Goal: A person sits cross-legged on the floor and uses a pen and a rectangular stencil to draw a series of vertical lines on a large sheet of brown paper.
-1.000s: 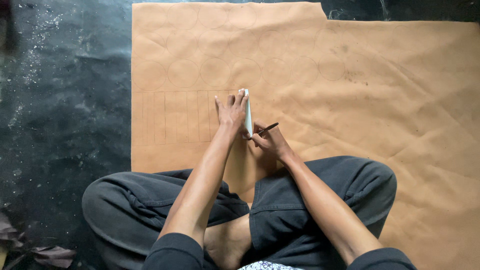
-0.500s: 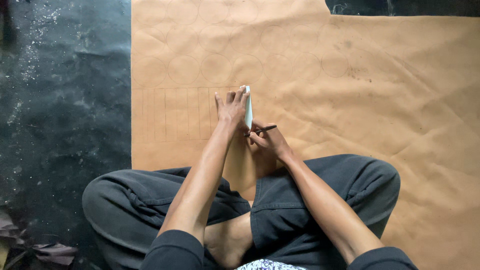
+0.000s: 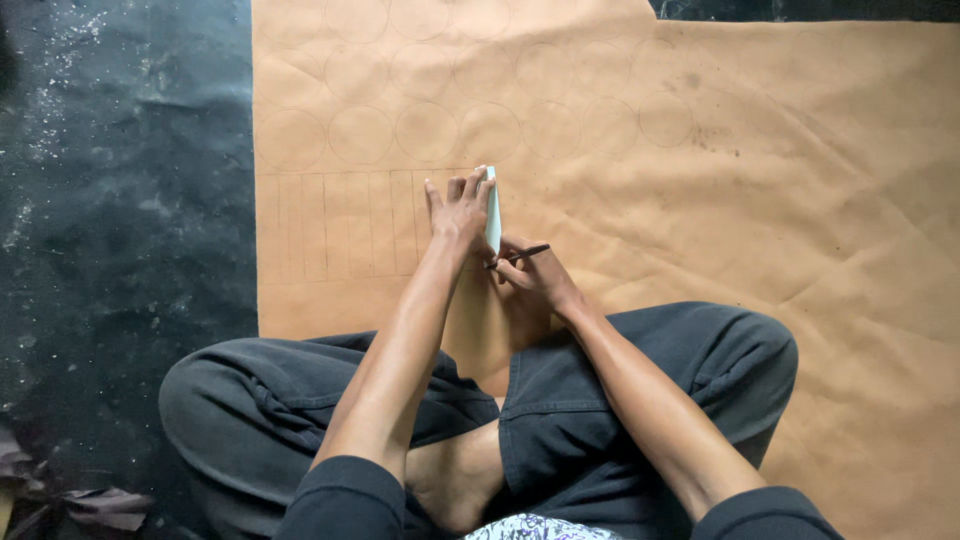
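Note:
A large sheet of brown paper lies on a dark floor, marked with pencilled circles and a row of narrow rectangles. My left hand presses flat on a small white card that stands edge-on against the paper beside the rectangles. My right hand grips a pencil, its tip down at the lower end of the card. I sit cross-legged in dark trousers, my knees resting on the paper's near edge.
The dark, dusty floor runs along the left of the paper. Crumpled scraps lie at the lower left corner. The paper's right half is creased and carries no drawn lines.
My right hand and the pencil have slid a little down along the card's edge. The left hand and card stay where they were.

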